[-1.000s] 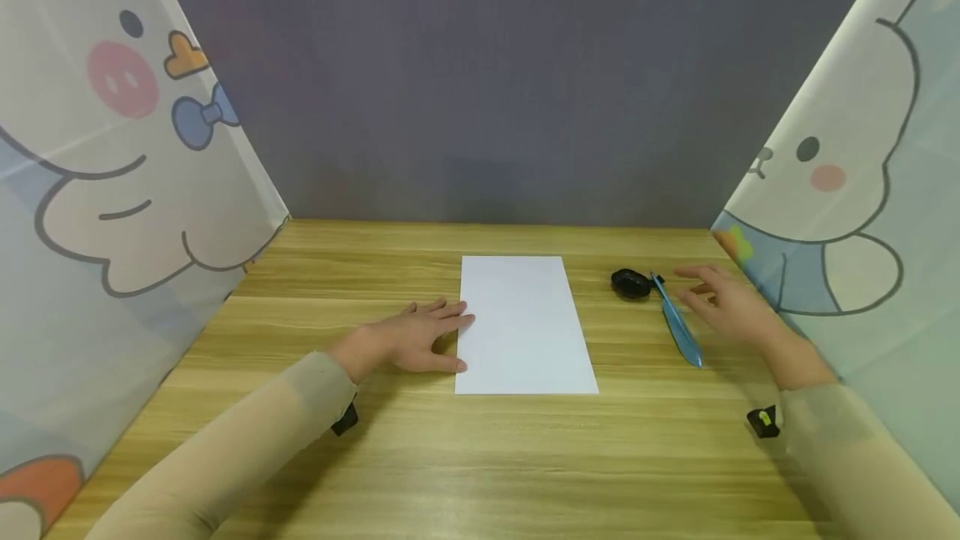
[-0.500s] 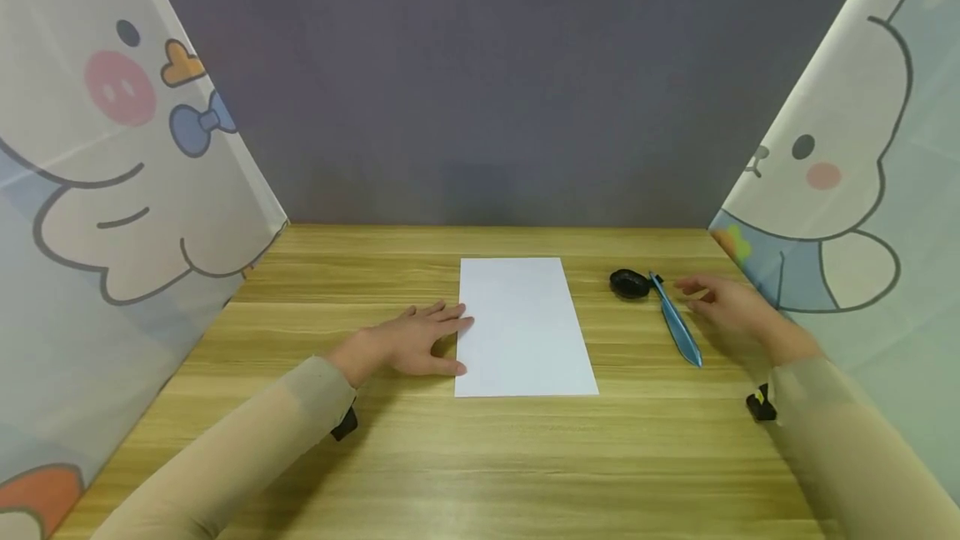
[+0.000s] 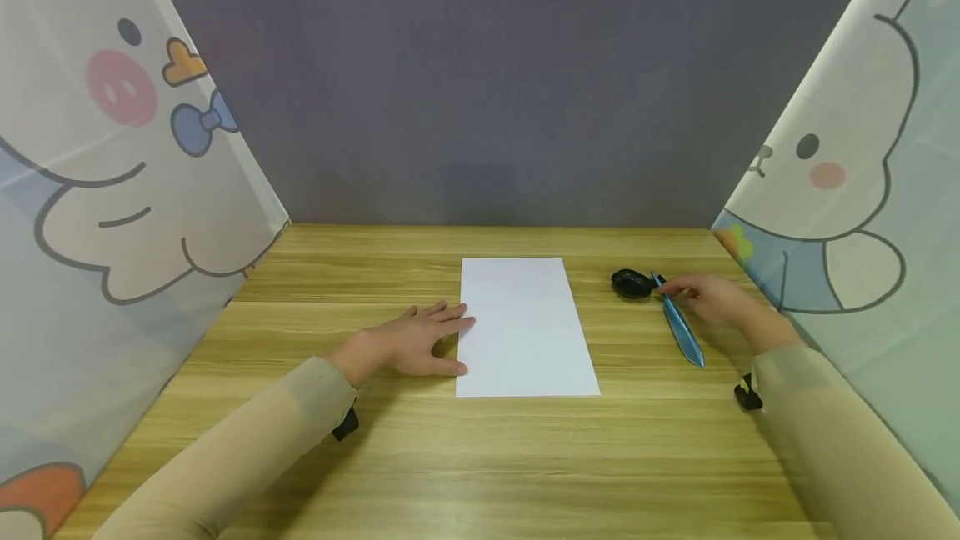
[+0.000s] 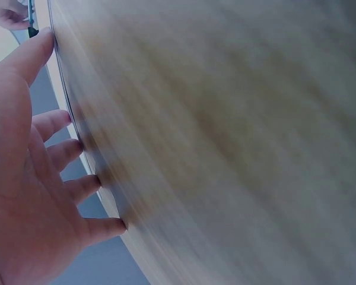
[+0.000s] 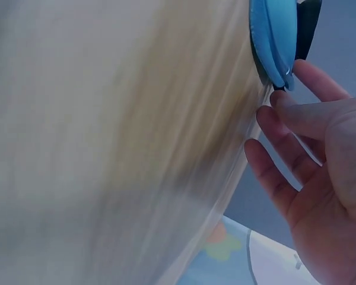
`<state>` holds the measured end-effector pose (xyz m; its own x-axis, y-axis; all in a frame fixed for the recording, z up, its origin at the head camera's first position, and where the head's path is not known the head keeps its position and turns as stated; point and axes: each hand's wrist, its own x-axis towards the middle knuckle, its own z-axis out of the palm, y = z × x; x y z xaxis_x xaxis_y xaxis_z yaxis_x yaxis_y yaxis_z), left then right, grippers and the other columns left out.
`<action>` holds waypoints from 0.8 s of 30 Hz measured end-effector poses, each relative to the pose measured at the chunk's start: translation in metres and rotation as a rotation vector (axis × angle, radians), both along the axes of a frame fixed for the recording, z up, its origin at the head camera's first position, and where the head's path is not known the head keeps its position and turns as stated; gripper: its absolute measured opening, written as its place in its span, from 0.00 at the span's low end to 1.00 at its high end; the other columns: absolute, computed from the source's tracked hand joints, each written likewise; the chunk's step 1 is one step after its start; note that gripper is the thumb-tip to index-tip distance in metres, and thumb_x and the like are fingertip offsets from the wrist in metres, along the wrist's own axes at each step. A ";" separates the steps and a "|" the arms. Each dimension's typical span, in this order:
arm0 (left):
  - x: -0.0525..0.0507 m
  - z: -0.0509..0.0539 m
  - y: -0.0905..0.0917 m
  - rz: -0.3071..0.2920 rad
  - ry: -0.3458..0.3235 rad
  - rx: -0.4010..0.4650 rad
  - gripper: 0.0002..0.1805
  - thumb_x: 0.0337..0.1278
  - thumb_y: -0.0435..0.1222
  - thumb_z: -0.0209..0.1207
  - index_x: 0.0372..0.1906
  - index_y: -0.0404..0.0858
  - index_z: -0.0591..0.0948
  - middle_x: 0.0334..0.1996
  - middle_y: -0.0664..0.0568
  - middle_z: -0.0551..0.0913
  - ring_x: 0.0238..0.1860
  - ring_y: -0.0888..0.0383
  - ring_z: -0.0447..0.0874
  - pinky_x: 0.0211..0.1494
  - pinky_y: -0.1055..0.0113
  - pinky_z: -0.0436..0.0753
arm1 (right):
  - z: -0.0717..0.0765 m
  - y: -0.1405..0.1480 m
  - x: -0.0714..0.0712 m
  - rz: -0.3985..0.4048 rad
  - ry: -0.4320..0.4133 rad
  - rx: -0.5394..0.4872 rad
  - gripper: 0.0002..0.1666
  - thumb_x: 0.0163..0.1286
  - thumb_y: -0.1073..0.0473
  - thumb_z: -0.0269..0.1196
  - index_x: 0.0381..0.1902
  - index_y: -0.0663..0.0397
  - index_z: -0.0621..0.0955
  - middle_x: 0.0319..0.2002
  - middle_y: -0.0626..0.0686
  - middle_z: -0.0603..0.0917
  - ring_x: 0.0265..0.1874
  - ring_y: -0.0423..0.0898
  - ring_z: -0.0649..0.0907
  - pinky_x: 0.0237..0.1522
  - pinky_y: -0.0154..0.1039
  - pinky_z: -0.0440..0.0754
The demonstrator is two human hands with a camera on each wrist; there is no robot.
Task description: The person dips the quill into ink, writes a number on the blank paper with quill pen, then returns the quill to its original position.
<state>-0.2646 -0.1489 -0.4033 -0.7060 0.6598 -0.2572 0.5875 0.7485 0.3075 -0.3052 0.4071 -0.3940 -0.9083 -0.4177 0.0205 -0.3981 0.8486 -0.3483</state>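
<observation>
A blue feather-shaped object (image 3: 681, 332) lies at the right of the table, its narrow end beside a black oval object (image 3: 632, 283). At that narrow end are the fingertips of my right hand (image 3: 708, 300). In the right wrist view, the thumb and index finger of the right hand (image 5: 338, 160) stand apart at either side of the blue object (image 5: 274, 41), and the other fingers are loosely bent. My left hand (image 3: 416, 342) rests with fingers spread on the left edge of a white paper sheet (image 3: 525, 327); the left wrist view shows that hand (image 4: 38, 172) flat-fingered.
The wooden table (image 3: 480, 465) meets a grey panel (image 3: 480, 82) at the back. Printed cloths with cartoon figures hang at the left (image 3: 45, 273) and the right (image 3: 930, 273), the right one close to my right forearm.
My right hand has moved left and down onto the narrow end of the blue object. The left hand, paper, blue object and black object have stayed in place.
</observation>
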 end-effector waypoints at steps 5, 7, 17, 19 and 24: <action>0.001 0.002 0.000 -0.003 0.002 -0.001 0.50 0.76 0.70 0.55 0.91 0.55 0.54 0.92 0.54 0.45 0.92 0.41 0.39 0.88 0.26 0.45 | -0.001 -0.004 -0.004 0.033 0.017 0.025 0.22 0.79 0.75 0.56 0.62 0.58 0.89 0.60 0.65 0.90 0.63 0.74 0.84 0.61 0.70 0.84; 0.001 0.002 0.000 -0.003 0.001 0.001 0.50 0.76 0.70 0.55 0.91 0.54 0.54 0.92 0.53 0.45 0.92 0.41 0.39 0.87 0.25 0.45 | -0.002 -0.005 -0.005 0.029 0.031 0.040 0.23 0.79 0.74 0.56 0.61 0.57 0.90 0.60 0.67 0.89 0.61 0.73 0.85 0.59 0.69 0.85; -0.001 0.000 0.001 -0.002 0.003 -0.007 0.50 0.76 0.71 0.55 0.91 0.55 0.54 0.92 0.53 0.45 0.92 0.41 0.39 0.88 0.26 0.46 | -0.004 -0.008 -0.004 0.040 0.081 0.077 0.24 0.77 0.76 0.55 0.57 0.56 0.91 0.55 0.67 0.87 0.57 0.72 0.86 0.58 0.68 0.85; -0.001 0.000 0.001 -0.003 0.001 -0.006 0.51 0.76 0.71 0.55 0.91 0.54 0.54 0.92 0.53 0.45 0.92 0.41 0.39 0.88 0.26 0.46 | -0.003 -0.009 -0.003 0.043 0.089 0.079 0.23 0.77 0.76 0.56 0.57 0.56 0.91 0.55 0.66 0.87 0.56 0.71 0.86 0.58 0.67 0.85; 0.000 0.000 0.000 -0.005 0.001 -0.006 0.51 0.76 0.71 0.54 0.91 0.55 0.54 0.92 0.53 0.45 0.92 0.41 0.39 0.88 0.26 0.45 | 0.000 -0.008 0.000 0.076 0.159 0.102 0.21 0.76 0.77 0.58 0.53 0.56 0.92 0.52 0.63 0.87 0.51 0.67 0.88 0.53 0.63 0.88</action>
<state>-0.2650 -0.1489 -0.4037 -0.7030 0.6619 -0.2601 0.5917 0.7473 0.3025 -0.3052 0.3993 -0.3937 -0.8627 -0.4924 0.1154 -0.5058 0.8415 -0.1897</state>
